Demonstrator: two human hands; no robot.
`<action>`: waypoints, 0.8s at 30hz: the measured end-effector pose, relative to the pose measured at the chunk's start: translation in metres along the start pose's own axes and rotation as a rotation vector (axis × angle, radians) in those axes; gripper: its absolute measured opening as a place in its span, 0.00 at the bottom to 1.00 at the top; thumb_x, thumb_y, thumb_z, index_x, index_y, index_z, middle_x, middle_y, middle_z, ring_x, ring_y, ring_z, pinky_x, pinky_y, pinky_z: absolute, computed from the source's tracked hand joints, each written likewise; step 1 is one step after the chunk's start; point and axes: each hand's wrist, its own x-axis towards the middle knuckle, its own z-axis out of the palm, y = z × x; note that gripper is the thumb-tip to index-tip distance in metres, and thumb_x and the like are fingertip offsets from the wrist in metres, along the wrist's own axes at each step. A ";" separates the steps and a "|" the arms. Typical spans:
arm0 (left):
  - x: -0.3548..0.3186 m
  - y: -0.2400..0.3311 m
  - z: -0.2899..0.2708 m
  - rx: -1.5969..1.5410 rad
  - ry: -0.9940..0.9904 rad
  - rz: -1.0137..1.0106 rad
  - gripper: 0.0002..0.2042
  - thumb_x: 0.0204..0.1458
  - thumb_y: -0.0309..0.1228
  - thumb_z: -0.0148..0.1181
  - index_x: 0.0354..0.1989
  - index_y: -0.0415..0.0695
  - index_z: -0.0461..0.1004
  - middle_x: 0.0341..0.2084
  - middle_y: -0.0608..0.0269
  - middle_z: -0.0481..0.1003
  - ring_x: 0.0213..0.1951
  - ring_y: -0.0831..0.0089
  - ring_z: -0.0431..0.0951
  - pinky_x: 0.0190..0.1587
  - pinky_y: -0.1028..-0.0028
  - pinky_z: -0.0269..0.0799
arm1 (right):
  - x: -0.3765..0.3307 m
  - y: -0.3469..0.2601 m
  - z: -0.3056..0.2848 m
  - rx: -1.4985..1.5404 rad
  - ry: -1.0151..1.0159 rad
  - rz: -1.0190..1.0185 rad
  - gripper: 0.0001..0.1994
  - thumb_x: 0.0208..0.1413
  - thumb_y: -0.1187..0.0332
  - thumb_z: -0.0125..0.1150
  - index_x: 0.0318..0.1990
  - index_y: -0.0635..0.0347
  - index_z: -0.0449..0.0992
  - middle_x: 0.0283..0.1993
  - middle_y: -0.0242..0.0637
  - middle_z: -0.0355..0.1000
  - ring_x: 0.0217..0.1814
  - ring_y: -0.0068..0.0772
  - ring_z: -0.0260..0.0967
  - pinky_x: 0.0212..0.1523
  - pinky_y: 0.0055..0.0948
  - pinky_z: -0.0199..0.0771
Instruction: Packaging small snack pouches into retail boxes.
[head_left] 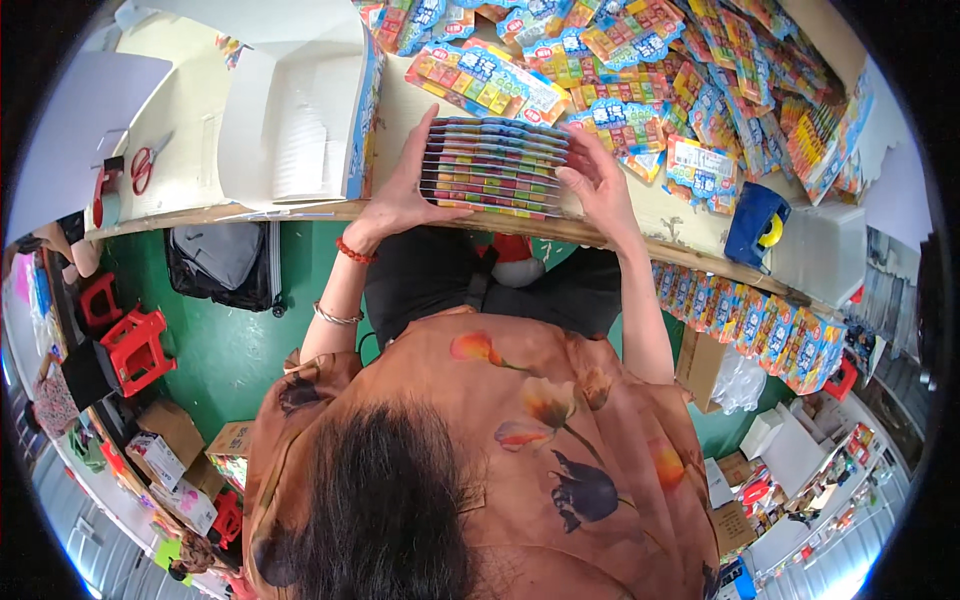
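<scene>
Between my two hands stands a stack of flat, colourful card packs (495, 172), lined up one behind another at the near edge of the table. My left hand (405, 193) is wrapped round its left end, thumb along the near side and fingers toward the far side. At the right end, my right hand (607, 195) has its fingers bent against the far corner and its thumb by the edges of the packs. A single loose pack (487, 82) lies flat just beyond the stack. An open white box (297, 120) stands left of my left hand.
A large heap of similar packs (640, 75) covers the far right of the table. A blue tape dispenser (757, 226) sits at the right edge. Red-handled scissors (145, 168) lie far left. Red stools (137, 338) and a grey bag (222, 262) are on the green floor.
</scene>
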 end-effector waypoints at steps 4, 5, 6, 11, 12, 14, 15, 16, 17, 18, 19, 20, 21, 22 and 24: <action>0.001 -0.004 -0.001 0.025 -0.007 0.017 0.61 0.31 0.38 0.78 0.69 0.42 0.35 0.63 0.50 0.51 0.65 0.58 0.53 0.67 0.63 0.51 | 0.000 -0.002 0.001 -0.059 0.035 0.011 0.23 0.54 0.72 0.61 0.59 0.55 0.68 0.51 0.37 0.68 0.54 0.32 0.69 0.55 0.30 0.69; 0.002 -0.003 -0.002 0.030 -0.012 0.032 0.62 0.31 0.38 0.78 0.69 0.42 0.34 0.63 0.50 0.51 0.65 0.58 0.54 0.67 0.63 0.50 | 0.001 0.000 0.000 -0.062 0.033 0.008 0.23 0.54 0.72 0.61 0.59 0.55 0.68 0.51 0.37 0.68 0.54 0.32 0.69 0.55 0.30 0.69; 0.002 -0.002 -0.002 0.032 -0.010 0.064 0.63 0.30 0.39 0.79 0.69 0.42 0.34 0.62 0.50 0.51 0.65 0.57 0.54 0.66 0.63 0.50 | 0.001 0.003 0.001 -0.115 0.044 -0.042 0.23 0.53 0.72 0.61 0.58 0.55 0.68 0.51 0.37 0.68 0.54 0.32 0.70 0.55 0.30 0.70; 0.000 -0.005 -0.004 0.032 0.016 0.043 0.61 0.31 0.37 0.79 0.69 0.44 0.35 0.62 0.50 0.53 0.65 0.60 0.54 0.66 0.64 0.51 | -0.001 0.000 -0.011 0.059 -0.167 -0.059 0.49 0.41 0.58 0.74 0.70 0.52 0.47 0.65 0.47 0.56 0.67 0.44 0.55 0.66 0.39 0.56; -0.001 -0.006 -0.003 0.011 0.039 0.052 0.59 0.31 0.40 0.78 0.69 0.41 0.39 0.60 0.50 0.54 0.63 0.58 0.56 0.65 0.64 0.53 | -0.001 -0.009 -0.013 -0.145 -0.211 -0.033 0.54 0.37 0.56 0.76 0.70 0.52 0.44 0.66 0.48 0.53 0.68 0.46 0.53 0.66 0.40 0.55; 0.001 -0.001 -0.004 0.038 0.044 0.096 0.58 0.31 0.41 0.78 0.67 0.38 0.41 0.59 0.48 0.55 0.63 0.57 0.56 0.65 0.65 0.52 | 0.000 -0.049 -0.003 -0.500 -0.278 -0.029 0.62 0.29 0.57 0.80 0.71 0.52 0.39 0.68 0.52 0.47 0.69 0.53 0.47 0.66 0.44 0.54; 0.003 -0.002 -0.005 0.093 0.056 0.160 0.58 0.31 0.41 0.78 0.67 0.38 0.41 0.59 0.47 0.55 0.63 0.57 0.56 0.65 0.65 0.52 | 0.001 -0.052 0.002 -0.633 -0.287 -0.073 0.62 0.28 0.59 0.79 0.71 0.53 0.40 0.66 0.52 0.48 0.68 0.55 0.48 0.66 0.44 0.54; 0.002 -0.002 -0.005 0.133 0.036 0.167 0.61 0.30 0.37 0.79 0.68 0.41 0.37 0.63 0.49 0.50 0.64 0.61 0.54 0.66 0.66 0.51 | 0.003 -0.051 0.008 -0.761 -0.296 -0.124 0.61 0.27 0.61 0.79 0.70 0.55 0.40 0.64 0.53 0.48 0.67 0.56 0.48 0.65 0.45 0.55; 0.002 -0.009 -0.005 0.123 0.047 0.198 0.59 0.31 0.37 0.79 0.68 0.40 0.37 0.60 0.50 0.52 0.63 0.60 0.56 0.65 0.66 0.53 | 0.004 -0.048 0.014 -0.731 -0.252 -0.115 0.55 0.28 0.64 0.75 0.67 0.58 0.47 0.63 0.52 0.49 0.68 0.57 0.46 0.66 0.43 0.53; 0.003 -0.008 -0.005 0.106 0.024 0.193 0.58 0.32 0.37 0.78 0.67 0.40 0.39 0.59 0.50 0.53 0.62 0.60 0.57 0.65 0.66 0.54 | 0.001 -0.037 0.012 -0.731 -0.230 -0.141 0.52 0.28 0.65 0.73 0.66 0.58 0.49 0.63 0.51 0.49 0.68 0.57 0.46 0.66 0.42 0.53; 0.002 -0.006 -0.004 0.091 0.005 0.188 0.56 0.32 0.36 0.78 0.66 0.40 0.40 0.58 0.50 0.53 0.61 0.60 0.58 0.64 0.67 0.55 | 0.000 -0.027 0.009 -0.731 -0.208 -0.169 0.50 0.29 0.66 0.72 0.65 0.59 0.50 0.62 0.51 0.49 0.67 0.56 0.47 0.66 0.42 0.54; 0.002 -0.007 -0.002 0.106 0.025 0.232 0.53 0.33 0.36 0.78 0.64 0.39 0.44 0.57 0.50 0.55 0.60 0.60 0.59 0.63 0.67 0.57 | -0.001 -0.021 0.007 -0.753 -0.194 -0.251 0.48 0.29 0.68 0.71 0.63 0.60 0.52 0.62 0.50 0.49 0.66 0.53 0.50 0.65 0.41 0.57; 0.000 -0.003 -0.001 0.092 0.056 0.265 0.51 0.32 0.36 0.77 0.63 0.38 0.47 0.55 0.48 0.57 0.59 0.56 0.60 0.61 0.65 0.58 | -0.003 -0.018 0.006 -0.706 -0.187 -0.267 0.48 0.29 0.69 0.72 0.63 0.60 0.52 0.62 0.49 0.49 0.65 0.50 0.51 0.64 0.41 0.59; -0.003 0.005 0.000 0.078 0.085 0.296 0.49 0.31 0.36 0.77 0.61 0.38 0.50 0.53 0.46 0.59 0.58 0.51 0.61 0.60 0.63 0.60 | -0.006 -0.016 0.007 -0.656 -0.180 -0.280 0.48 0.29 0.70 0.72 0.63 0.60 0.52 0.62 0.48 0.49 0.65 0.48 0.52 0.63 0.41 0.61; -0.009 0.021 0.000 0.120 0.143 0.353 0.45 0.31 0.34 0.76 0.59 0.39 0.54 0.52 0.45 0.60 0.57 0.49 0.62 0.58 0.61 0.61 | -0.012 -0.016 0.011 -0.576 -0.171 -0.244 0.48 0.29 0.73 0.73 0.63 0.61 0.51 0.62 0.45 0.49 0.65 0.41 0.53 0.60 0.39 0.65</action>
